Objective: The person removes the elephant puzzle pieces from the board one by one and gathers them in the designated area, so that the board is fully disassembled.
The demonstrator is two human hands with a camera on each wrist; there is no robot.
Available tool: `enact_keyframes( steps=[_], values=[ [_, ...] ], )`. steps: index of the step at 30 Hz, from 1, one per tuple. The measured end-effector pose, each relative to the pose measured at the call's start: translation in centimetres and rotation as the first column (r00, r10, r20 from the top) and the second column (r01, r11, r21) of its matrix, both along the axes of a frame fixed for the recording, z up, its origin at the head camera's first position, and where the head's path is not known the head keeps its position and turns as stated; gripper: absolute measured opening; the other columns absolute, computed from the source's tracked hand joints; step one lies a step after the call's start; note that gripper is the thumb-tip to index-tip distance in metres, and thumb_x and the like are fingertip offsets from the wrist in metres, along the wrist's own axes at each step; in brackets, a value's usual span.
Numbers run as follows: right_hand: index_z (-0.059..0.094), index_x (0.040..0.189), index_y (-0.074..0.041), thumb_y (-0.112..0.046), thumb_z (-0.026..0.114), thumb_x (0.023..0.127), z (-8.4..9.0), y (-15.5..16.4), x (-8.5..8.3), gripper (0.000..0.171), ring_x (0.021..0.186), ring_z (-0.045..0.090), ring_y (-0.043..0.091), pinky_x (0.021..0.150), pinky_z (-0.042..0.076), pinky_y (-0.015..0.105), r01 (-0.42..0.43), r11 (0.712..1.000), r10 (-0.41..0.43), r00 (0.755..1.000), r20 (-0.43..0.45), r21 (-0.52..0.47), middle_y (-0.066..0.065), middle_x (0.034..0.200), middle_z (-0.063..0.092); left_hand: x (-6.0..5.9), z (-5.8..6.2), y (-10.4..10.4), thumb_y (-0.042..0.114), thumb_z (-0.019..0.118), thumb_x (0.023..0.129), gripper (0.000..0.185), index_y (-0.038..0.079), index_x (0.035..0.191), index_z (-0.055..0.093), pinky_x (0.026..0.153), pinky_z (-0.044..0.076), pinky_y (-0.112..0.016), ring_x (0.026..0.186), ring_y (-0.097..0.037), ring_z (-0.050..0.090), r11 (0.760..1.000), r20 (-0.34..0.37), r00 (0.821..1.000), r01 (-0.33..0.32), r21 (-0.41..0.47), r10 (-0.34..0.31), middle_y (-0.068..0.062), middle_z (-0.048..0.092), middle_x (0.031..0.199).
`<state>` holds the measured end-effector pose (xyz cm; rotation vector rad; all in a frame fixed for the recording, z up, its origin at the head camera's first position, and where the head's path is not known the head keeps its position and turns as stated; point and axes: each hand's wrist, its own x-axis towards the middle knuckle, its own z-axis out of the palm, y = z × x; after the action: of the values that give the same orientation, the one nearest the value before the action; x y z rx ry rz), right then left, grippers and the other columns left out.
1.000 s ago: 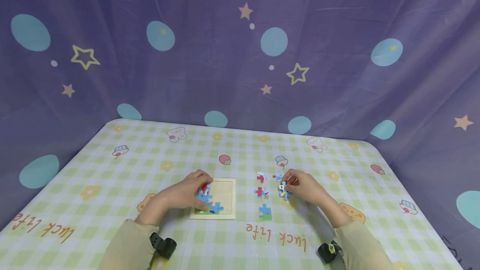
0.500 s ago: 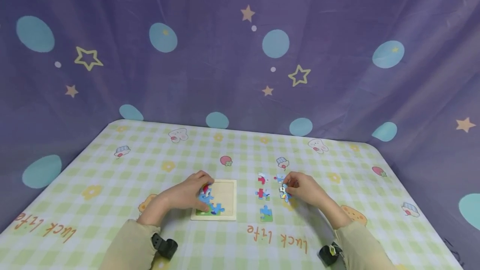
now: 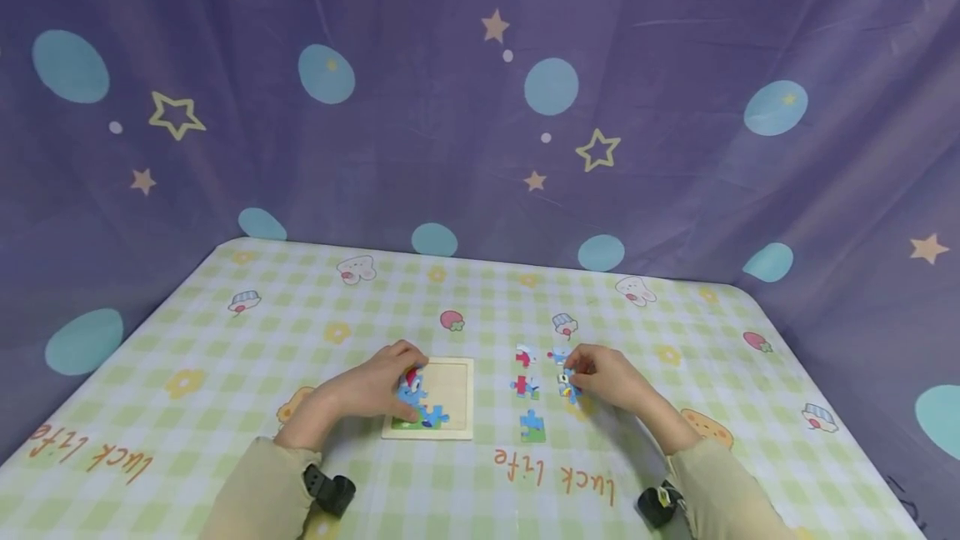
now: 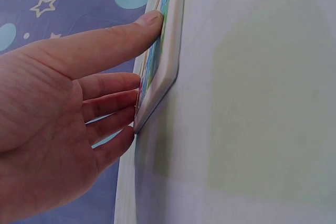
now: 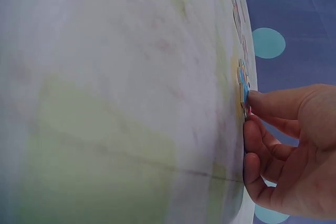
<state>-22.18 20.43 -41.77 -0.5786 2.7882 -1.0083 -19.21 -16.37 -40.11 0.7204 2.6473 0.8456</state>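
In the head view a square wooden puzzle tray lies left of centre, with blue and green jigsaw pieces along its left and lower parts. My left hand rests on the tray's left side. Its thumb lies over the pieces, and the nearly straight fingers touch the edge, as the left wrist view shows. To the right, my right hand pinches a blue and white puzzle piece at the tablecloth. In the right wrist view the thumb touches this piece; part of it is hidden.
Loose puzzle pieces form a column between tray and right hand: a red and white one, a red one, and a blue and green one. Another small piece lies behind the right fingers. A purple curtain hangs behind the checked tablecloth.
Both hands stay almost where they were. The whole head view shifted slightly at first; the puzzle piece under my right fingers shows only a tiny shift.
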Motion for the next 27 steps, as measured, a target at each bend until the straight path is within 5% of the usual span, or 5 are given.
enact_keyframes(
  steps=[27],
  values=[
    [0.067,0.094,-0.007,-0.003,0.069,0.088,0.5,0.08,0.03,0.007,0.067,0.052,0.015,0.066,0.043,0.034,0.031,0.999,-0.031,0.999,0.024,-0.037,0.0,0.077,0.058,0.13,0.37,0.08,0.023,0.086,0.078,0.069,-0.002,0.133,0.053,0.102,0.039,-0.05,0.121,-0.032,0.044,1.0,0.007,1.0,0.001,0.002,-0.001,-0.013,0.046,0.132]
  ],
)
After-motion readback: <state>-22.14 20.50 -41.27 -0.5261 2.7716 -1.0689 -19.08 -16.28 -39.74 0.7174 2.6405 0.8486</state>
